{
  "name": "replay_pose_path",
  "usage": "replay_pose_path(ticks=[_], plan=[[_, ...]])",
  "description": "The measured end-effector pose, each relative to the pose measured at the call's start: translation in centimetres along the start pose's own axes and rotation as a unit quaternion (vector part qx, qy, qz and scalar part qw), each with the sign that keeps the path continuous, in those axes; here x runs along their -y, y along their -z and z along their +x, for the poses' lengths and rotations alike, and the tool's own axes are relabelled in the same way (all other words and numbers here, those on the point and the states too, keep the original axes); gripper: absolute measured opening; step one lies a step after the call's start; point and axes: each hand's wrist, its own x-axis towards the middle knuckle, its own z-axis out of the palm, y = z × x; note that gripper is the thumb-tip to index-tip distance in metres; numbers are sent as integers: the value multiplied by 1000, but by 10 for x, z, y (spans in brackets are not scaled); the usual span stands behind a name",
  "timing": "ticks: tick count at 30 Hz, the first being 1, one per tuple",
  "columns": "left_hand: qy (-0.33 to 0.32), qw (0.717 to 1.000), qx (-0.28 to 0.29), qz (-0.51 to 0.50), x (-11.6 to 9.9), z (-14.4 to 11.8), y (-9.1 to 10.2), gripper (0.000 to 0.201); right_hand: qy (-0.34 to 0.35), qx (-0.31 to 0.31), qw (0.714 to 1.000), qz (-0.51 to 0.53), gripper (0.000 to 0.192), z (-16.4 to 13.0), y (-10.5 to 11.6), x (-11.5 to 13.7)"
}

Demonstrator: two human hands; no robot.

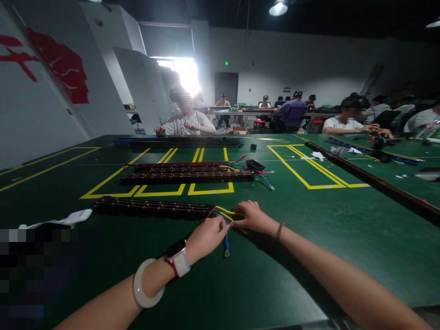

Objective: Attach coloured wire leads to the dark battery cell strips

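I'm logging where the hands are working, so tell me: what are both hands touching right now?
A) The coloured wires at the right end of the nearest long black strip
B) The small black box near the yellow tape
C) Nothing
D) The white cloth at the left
A: the left hand and right hand meet on the coloured wires at the right end of the nearest black strip.

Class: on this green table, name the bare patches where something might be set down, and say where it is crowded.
Bare green table lies right of the right hand, below the yellow tape rectangle; also bare inside that rectangle. Crowded: both hands, the left hand too, at the coloured wires ending the near long black strip; two more black strips behind.
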Motion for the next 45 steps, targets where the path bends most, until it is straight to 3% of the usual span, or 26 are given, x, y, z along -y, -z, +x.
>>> replay_pose_path(ticks=[3, 6, 11, 14, 17, 20, 23, 27, 34, 38, 42, 45], plan=[[37, 981, 60, -180, 4, 5, -6, 29, -11, 27, 999, 19, 30, 1, 0, 5], [58, 922, 86, -374, 4, 7, -10, 24, -24, 10, 998, 62, 16, 0, 0, 7], [98, 826, 94, -547, -9, 2, -4, 17, -20, -7, 989, 143, 16, -2, 5, 8], [113, 775, 107, -613, -16, 4, -3, 13, 7, -34, 997, 67, 21, -6, 7, 13], [104, 751, 106, -643, -17, 14, -10, 15, 36, -40, 994, -93, 21, -11, 6, 24], [96, 737, 83, -664, -14, 27, -21, 18, 82, -23, 973, -214, 22, -17, 0, 37], [116, 729, 38, -674, -12, 35, -31, 19, 107, -14, 964, -244, 24, -22, -7, 45], [124, 720, 26, -682, -7, 36, -37, 18, 80, -33, 983, -159, 16, -26, -6, 46], [96, 713, 78, -690, -5, 30, -28, 23, 50, -47, 992, 108, 29, -18, 23, 19], [99, 719, 90, -682, -5, 29, -25, 24, 28, -33, 994, 100, 29, -15, 29, 7], [99, 717, 82, -685, -5, 28, -25, 24, 31, 33, 998, 42, 38, -18, 26, 6], [106, 721, 76, -681, -7, 27, -24, 24, 30, 101, 992, 68, 41, -19, 23, 7]])
